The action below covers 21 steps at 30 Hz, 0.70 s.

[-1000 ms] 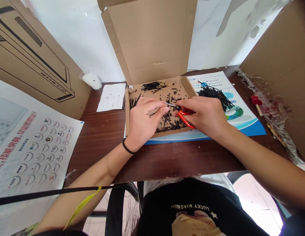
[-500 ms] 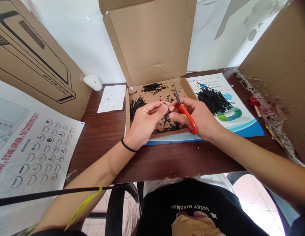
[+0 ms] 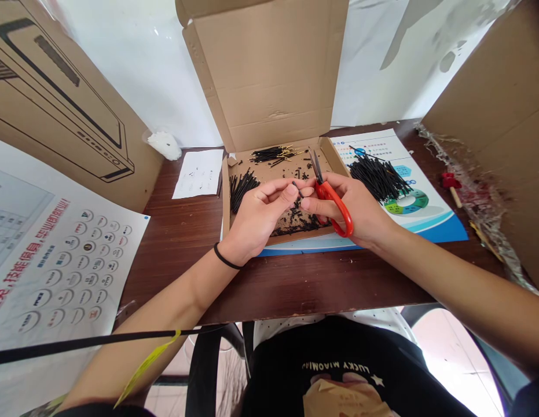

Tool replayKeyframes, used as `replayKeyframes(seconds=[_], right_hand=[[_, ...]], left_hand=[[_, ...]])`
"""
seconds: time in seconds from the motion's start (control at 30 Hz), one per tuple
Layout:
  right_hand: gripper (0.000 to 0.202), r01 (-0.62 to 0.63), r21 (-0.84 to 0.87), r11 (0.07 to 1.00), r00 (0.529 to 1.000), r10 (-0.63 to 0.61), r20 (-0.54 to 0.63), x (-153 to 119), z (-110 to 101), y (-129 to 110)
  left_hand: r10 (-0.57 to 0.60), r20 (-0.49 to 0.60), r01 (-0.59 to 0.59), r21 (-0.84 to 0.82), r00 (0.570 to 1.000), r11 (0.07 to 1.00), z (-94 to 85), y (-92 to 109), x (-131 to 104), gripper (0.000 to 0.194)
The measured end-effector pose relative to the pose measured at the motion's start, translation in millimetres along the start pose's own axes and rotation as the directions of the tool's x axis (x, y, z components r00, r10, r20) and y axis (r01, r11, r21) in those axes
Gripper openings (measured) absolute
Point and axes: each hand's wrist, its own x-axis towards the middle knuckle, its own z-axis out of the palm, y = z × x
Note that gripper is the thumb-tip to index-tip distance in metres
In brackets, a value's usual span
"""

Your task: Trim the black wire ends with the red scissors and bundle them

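My left hand (image 3: 263,214) is closed in a pinch on a thin black stick-like piece (image 3: 296,186), mostly hidden by the fingers. Red-handled scissors (image 3: 336,202) hang in my right hand (image 3: 356,205), blades pointing up and away; its thumb and fingertips come close to the black piece. Below both hands lies an open cardboard box (image 3: 334,152), its floor strewn with short black scraps (image 3: 295,219). Inside it, black sticks (image 3: 241,190) lie at the left, and a bundle with gold-coloured ends (image 3: 273,153) lies at the back.
Right of the box, a heap of black sticks (image 3: 377,176) rests on a printed sheet (image 3: 438,217). A small white paper (image 3: 195,174) and a white roll (image 3: 164,145) are at the left. Large cardboard panels (image 3: 56,104) stand on both sides. A red-headed wooden stick (image 3: 451,185) lies far right.
The scissors and my right hand have shifted slightly to the right. My left hand keeps its pinch in nearly the same place.
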Motion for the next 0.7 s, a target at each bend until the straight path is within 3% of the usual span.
replayKeyframes(seconds=[0.7], right_hand=[[0.030,-0.039,0.075,0.996,0.993,0.031,0.116,-0.1,-1.7,0.9]], left_hand=[[-0.003,0.026,0.005,-0.049,1.000,0.999,1.2,2.7,-0.3,0.020]])
